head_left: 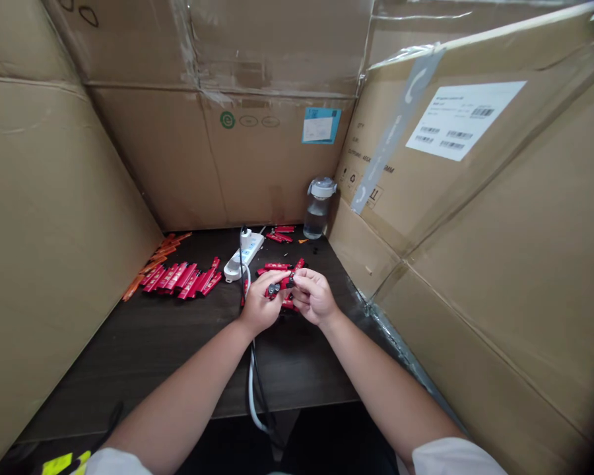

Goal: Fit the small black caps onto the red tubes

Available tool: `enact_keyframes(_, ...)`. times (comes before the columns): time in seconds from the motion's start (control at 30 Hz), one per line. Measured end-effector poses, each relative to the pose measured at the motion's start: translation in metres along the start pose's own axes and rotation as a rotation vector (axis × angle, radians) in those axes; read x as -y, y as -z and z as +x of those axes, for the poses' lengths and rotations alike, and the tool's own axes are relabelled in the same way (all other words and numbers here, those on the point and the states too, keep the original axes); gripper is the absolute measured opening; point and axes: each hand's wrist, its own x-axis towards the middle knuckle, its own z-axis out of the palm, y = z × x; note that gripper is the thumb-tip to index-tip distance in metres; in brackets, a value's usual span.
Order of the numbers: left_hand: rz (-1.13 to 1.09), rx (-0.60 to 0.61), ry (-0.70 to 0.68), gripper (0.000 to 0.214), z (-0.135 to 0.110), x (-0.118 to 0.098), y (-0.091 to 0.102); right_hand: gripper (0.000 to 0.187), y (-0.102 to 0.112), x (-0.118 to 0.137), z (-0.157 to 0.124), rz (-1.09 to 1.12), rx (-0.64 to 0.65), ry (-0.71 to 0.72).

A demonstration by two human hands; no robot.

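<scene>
On the dark tabletop (129,349), we record a red tube (283,284) with black end fittings, clamped by the fingers (297,280) of the left hand (260,305) and right hand (315,298). Loose red tubes (181,280) lie beside a white power strip (245,254); a lidded plastic bottle (318,214) holds clear liquid.

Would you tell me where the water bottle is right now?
The bottle stands at the table's far right corner in the head view, by the cardboard.

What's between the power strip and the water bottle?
In the head view, a small bunch of red sticks lies on the dark tabletop between the white power strip and the water bottle.
</scene>
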Motion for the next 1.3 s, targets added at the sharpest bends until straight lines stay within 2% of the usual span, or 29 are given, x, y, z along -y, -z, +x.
enact_keyframes(0.27, -0.002, 0.005, 0.002, 0.029, -0.001, 0.004, -0.001, 0.027, 0.002, 0.003, 0.004, 0.085, -0.013, -0.100)
enact_keyframes(0.43, 0.024, 0.028, -0.006, 0.028, -0.001, 0.006, -0.002, 0.032, 0.003, 0.005, 0.006, 0.099, -0.016, -0.068)
enact_keyframes(0.53, 0.106, 0.020, 0.055, 0.026, 0.001, 0.010, 0.000, 0.033, 0.008, 0.009, 0.011, 0.132, -0.032, -0.010)
enact_keyframes(0.63, 0.310, 0.066, 0.174, 0.025, 0.006, 0.017, 0.003, 0.032, 0.016, 0.010, 0.019, 0.129, -0.120, 0.016)
enact_keyframes(0.77, 0.634, 0.262, 0.306, 0.036, 0.014, 0.027, 0.004, 0.030, 0.022, 0.001, 0.030, 0.003, -0.299, -0.025)
enact_keyframes(0.83, 0.712, 0.327, 0.319, 0.038, 0.017, 0.030, 0.003, 0.028, 0.023, -0.005, 0.035, -0.093, -0.381, -0.036)
enact_keyframes(0.93, 0.745, 0.375, 0.267, 0.038, 0.017, 0.033, 0.003, 0.022, 0.025, -0.010, 0.040, -0.181, -0.457, -0.035)
enact_keyframes(1.03, 0.716, 0.326, 0.203, 0.039, 0.016, 0.033, 0.005, 0.015, 0.028, -0.009, 0.039, -0.224, -0.485, -0.002)
enact_keyframes(1.13, 0.531, 0.211, 0.208, 0.031, 0.012, 0.027, 0.006, 0.016, 0.026, -0.004, 0.031, -0.256, -0.439, 0.041)
enact_keyframes(1.23, 0.245, 0.124, 0.336, 0.025, 0.009, 0.015, 0.004, 0.021, 0.017, 0.000, 0.018, -0.255, -0.262, 0.023)
enact_keyframes(1.3, 0.073, 0.131, 0.435, 0.029, 0.007, 0.007, 0.002, 0.025, 0.010, 0.001, 0.010, -0.289, -0.112, -0.002)
